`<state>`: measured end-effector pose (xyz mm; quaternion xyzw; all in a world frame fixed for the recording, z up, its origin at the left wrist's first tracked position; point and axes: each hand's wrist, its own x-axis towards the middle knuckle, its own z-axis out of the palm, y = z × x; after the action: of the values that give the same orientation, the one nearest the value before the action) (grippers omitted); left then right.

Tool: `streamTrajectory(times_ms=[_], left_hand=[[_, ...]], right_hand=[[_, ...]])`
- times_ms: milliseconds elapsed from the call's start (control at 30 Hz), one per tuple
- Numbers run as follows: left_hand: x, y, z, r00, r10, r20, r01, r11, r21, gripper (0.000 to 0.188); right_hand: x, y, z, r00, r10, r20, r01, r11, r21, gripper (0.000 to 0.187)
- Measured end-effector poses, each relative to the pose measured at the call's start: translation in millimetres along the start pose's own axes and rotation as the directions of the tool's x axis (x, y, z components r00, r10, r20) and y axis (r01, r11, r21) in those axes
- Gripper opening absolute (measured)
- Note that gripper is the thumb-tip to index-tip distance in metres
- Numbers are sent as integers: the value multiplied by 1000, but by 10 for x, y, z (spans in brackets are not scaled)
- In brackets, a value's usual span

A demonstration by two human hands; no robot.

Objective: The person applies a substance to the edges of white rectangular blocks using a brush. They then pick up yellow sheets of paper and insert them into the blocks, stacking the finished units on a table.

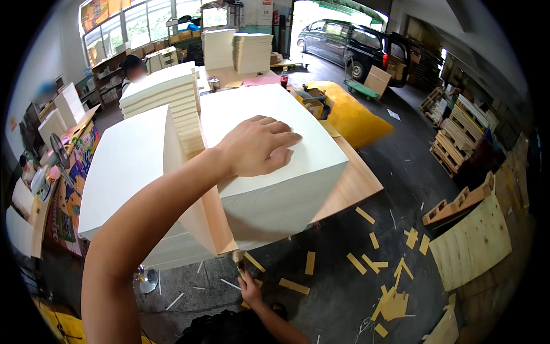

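Observation:
My left hand rests flat on top of a tall white stack of paper, fingers spread and nothing held. Low in front, my right hand grips the dark handle of a brush. Its pale bristles are at the near end of a wooden board; whether they touch it I cannot tell. That board runs between the white stack and another white stack on the left, which my left forearm crosses over.
More layered stacks stand behind. A yellow bag and a bottle are at the far right of the table. Yellow strips litter the dark floor. Wooden pallets lie to the right. A person is at the far left.

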<state>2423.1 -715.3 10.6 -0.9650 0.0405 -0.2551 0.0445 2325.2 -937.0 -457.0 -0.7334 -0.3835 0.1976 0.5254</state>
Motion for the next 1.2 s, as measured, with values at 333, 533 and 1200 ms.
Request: streamTrajectory(times_ms=[333,533,1200], left_hand=[[102,60,50,998,45,-34,-47,997,-53,38],[-40,-132,45,1000,17,-25,-18,1000,-24,40],[-72,-57,45,999,-38,-8,38,998,-44,42]], right_hand=[[721,194,-428,854,58,-517,-94,995,-44,33],[1,-212,-39,989,147,-4,-146,987,69,45],[340,-1021,-1467,971,153,-183,-77,926,369,46]])
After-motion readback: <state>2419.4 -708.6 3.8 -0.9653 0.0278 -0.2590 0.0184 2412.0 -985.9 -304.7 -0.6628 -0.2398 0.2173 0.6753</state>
